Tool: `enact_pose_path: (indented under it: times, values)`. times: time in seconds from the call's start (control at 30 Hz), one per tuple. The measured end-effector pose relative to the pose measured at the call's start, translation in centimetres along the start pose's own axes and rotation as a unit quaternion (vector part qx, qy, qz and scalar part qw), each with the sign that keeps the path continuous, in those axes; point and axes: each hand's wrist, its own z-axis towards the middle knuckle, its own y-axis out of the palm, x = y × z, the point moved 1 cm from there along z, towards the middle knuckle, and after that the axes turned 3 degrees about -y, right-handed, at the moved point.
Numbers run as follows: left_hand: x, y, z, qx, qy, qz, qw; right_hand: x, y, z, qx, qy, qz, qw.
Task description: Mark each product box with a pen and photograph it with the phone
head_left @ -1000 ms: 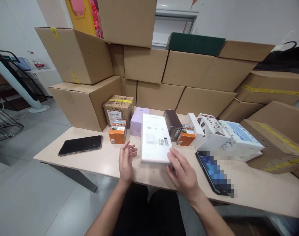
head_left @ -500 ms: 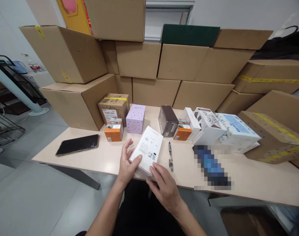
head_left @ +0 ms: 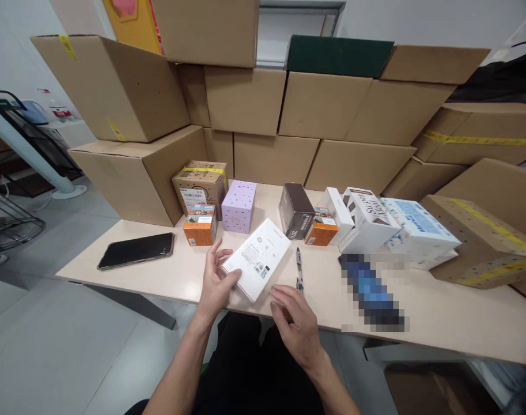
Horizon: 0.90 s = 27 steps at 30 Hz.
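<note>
A flat white box (head_left: pixel 259 258) with small printing and a barcode lies tilted in my left hand (head_left: pixel 217 279). The thumb presses on its near left corner while the other fingers reach along the left side. Just off the box's lower right corner is my right hand (head_left: pixel 296 324), its fingers bent and the thumb apart from them, with nothing seen between. A pen (head_left: pixel 299 268) lies on the table beyond the right fingers. Behind the white box stand a lilac box (head_left: pixel 238 207) and a dark brown box (head_left: pixel 295 210).
Small orange boxes (head_left: pixel 200 226) stand left and right. A black phone (head_left: pixel 136 251) lies on the table (head_left: pixel 159 283) at left; a blurred-out item (head_left: pixel 372 294) lies at right. White cartons (head_left: pixel 369 222) line the right side. Stacked cardboard boxes (head_left: pixel 273 164) wall off the back.
The white box has turned clockwise and its far end has swung right. My right hand has come off its near edge, and my left hand has shifted slightly left with the box.
</note>
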Motion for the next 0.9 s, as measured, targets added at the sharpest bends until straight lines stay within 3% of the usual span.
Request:
enact_pose_path:
  times: [0.17, 0.27, 0.47, 0.7, 0.9]
  values:
    - [2.3, -0.5, -0.2, -0.017, 0.2, 0.028, 0.979, 0.5, -0.8, 0.0, 0.019, 0.062, 0.042, 0.997]
    - [1.7, -1.1, -0.1, -0.039, 0.265, 0.091, 0.959, 1.1, -1.4, 0.6, 0.072, 0.087, 0.025, 0.993]
    - [-0.6, -1.6, -0.1, -0.014, 0.256, 0.163, 0.953, 1.9, -1.9, 2.7, 0.167, 0.099, -0.037, 0.98]
    - [-0.3, -1.4, 0.2, 0.002, 0.211, 0.152, 0.966, 2.8, -1.1, 3.2, 0.107, 0.106, -0.072, 0.986]
    - [-0.4, -1.7, 0.2, -0.015, 0.199, 0.099, 0.975, 3.3, -0.7, 2.8, 0.101, 0.098, -0.095, 0.986]
